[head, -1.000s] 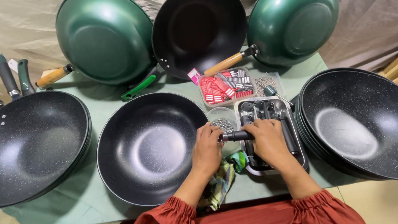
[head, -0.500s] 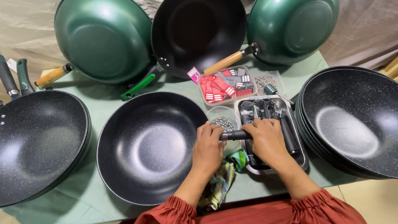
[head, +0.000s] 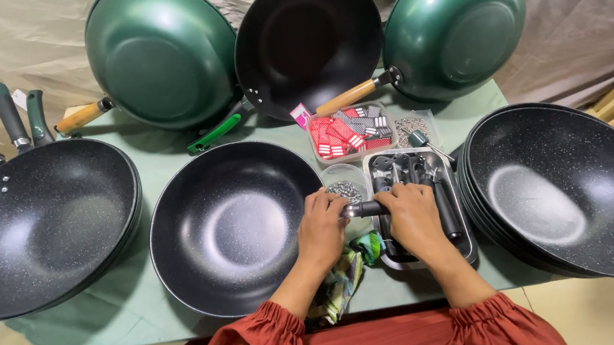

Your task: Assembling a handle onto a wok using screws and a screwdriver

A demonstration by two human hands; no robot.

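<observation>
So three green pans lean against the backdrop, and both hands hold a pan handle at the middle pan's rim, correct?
Not quite: two green pans lean there, flanking a black pan, as the head view shows. Left hand and right hand do hold a pan handle by the middle pan.

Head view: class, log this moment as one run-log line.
left hand: on pan rim and handle end | right hand: grips dark handle | grey tray: more handles | stacked pans: right
</observation>
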